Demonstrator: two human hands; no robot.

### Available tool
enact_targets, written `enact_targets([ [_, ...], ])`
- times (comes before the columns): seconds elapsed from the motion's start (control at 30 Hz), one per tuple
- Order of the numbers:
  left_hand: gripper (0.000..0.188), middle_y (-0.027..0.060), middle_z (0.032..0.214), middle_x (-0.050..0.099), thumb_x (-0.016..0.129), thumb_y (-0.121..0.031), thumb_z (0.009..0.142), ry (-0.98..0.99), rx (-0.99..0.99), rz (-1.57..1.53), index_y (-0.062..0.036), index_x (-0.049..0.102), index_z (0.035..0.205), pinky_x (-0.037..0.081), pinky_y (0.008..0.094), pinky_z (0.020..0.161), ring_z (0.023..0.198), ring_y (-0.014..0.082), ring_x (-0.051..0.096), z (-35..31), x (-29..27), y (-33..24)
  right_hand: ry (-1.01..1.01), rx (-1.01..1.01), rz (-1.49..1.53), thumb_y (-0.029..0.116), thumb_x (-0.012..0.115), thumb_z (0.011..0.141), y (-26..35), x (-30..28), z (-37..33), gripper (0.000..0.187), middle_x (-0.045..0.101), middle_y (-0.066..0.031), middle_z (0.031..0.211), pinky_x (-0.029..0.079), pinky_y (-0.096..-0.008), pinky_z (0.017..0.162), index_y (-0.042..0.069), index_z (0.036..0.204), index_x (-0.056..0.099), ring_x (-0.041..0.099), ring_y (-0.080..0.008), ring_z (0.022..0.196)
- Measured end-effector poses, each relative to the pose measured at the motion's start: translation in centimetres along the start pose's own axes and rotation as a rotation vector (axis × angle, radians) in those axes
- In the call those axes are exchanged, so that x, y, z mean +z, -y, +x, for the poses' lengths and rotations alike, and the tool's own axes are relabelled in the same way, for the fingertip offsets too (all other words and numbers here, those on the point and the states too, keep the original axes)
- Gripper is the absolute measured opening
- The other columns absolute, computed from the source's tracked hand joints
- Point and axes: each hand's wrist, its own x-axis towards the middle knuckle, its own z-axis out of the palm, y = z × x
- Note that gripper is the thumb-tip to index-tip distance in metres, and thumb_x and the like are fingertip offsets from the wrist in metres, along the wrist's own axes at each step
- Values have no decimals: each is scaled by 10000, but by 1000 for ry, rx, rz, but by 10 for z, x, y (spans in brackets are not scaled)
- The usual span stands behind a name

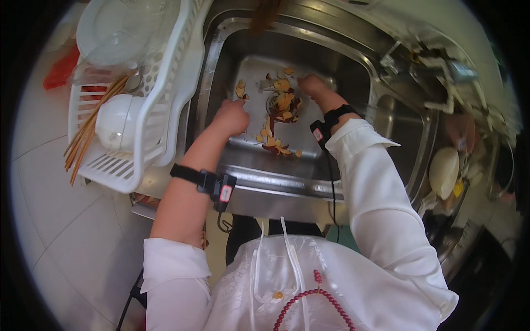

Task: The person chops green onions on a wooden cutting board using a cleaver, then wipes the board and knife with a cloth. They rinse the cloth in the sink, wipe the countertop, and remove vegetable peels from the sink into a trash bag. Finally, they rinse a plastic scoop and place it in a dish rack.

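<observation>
Yellow and dark reddish-brown peelings lie scattered on the bottom of the stainless steel sink, heaped most thickly around the drain. My left hand is in the sink to the left of the heap. Its fingers are closed, and a small piece of peel shows at the fingertips. On the far right side of the heap, my right hand reaches down with curled fingers. What these fingers hold, if anything, is hidden. Both wrists wear black straps with small devices.
At the left stands a white dish rack with a white bowl, wooden chopsticks and plates. A smaller basin adjoins the sink on the right. Bagged items and a metal rack sit beyond it.
</observation>
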Motion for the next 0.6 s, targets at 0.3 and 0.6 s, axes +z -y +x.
enact_targets([
  [0.3,499,186,1338,348,484,-138,800,-96,-246,-49,-71,408,1289,362,389,990,1177,375,419,110,53,17,-271,-319,-484,429,491,830,-5,59,96,416,544,-169,1118,400,-431,915,138,1111,589,501,-341,1028],
  [0.6,382,155,1097,586,549,-196,780,579,260,244,-23,557,1121,436,405,866,1000,338,559,99,97,19,136,-371,-472,280,606,735,28,115,-26,381,459,-135,1170,407,-468,902,165,1098,586,431,-363,1101],
])
